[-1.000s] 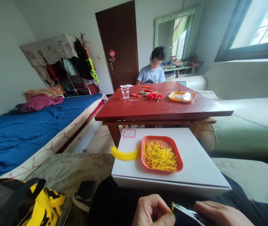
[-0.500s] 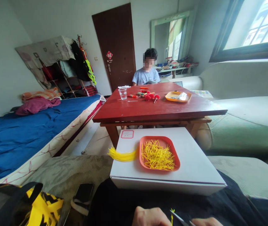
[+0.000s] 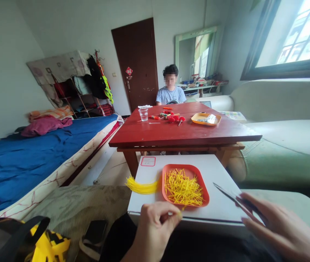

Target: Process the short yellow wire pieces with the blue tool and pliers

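Note:
My left hand [image 3: 158,222] pinches a short yellow strand [image 3: 182,209] at the front rim of an orange-red tray [image 3: 207,194]. Inside the tray lies a heap of short yellow strands [image 3: 183,187]. A bundle of long yellow strands [image 3: 144,186] rests left of the tray, its end hanging past the edge of the white box [image 3: 152,203] beneath. My right hand [image 3: 277,222] grips a pair of scissors [image 3: 235,200] right of the tray, with the points toward the upper left. The blades look nearly closed.
Beyond the box stands a red table [image 3: 144,134] with a plastic cup [image 3: 143,114], red-handled items [image 3: 171,117] and a yellow tray [image 3: 193,120]. A person [image 3: 171,91] sits behind it. A bed [image 3: 48,145] is at left; a phone [image 3: 95,231] and a bag [image 3: 21,236] lie nearby.
Both hands have risen from my lap. The left brought the strand to the tray's front rim; the right moved up and right with the scissors. The view has tilted up slightly.

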Demonstrator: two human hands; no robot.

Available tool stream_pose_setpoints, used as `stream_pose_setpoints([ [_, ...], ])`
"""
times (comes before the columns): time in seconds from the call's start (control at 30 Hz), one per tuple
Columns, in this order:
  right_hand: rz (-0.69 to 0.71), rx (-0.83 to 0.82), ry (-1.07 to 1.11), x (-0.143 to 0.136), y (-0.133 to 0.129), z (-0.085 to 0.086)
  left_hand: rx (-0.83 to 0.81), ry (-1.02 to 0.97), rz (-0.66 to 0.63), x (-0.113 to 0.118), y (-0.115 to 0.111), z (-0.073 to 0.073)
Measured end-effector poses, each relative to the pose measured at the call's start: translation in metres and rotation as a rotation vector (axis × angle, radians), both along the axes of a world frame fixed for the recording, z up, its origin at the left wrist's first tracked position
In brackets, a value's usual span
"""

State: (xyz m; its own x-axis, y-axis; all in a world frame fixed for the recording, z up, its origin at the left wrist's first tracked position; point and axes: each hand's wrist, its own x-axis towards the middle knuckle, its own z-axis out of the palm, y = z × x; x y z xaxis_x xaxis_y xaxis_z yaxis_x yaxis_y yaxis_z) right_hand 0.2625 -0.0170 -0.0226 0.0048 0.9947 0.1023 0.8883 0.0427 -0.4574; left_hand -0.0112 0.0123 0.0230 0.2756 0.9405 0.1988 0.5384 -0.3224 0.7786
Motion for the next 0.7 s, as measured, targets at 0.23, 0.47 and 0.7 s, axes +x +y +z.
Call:
stream_pose_setpoints([
  [0.23, -0.116, -0.114, -0.381, -0.03, 0.068, 0.043, 0.144, 0.261, 0.095, 0.044, 0.046, -0.007],
  [0.47, -0.096, -0.093, -0.314, -0.036, 0.059, 0.032, 0.227, 0.349, 0.143, -0.001, 0.046, 0.014],
  [0.7, -0.074, -0.064, -0.083, -0.032, 0.039, 0.026, 0.201, 0.541, 0.148, -0.038, 0.051, 0.009],
])
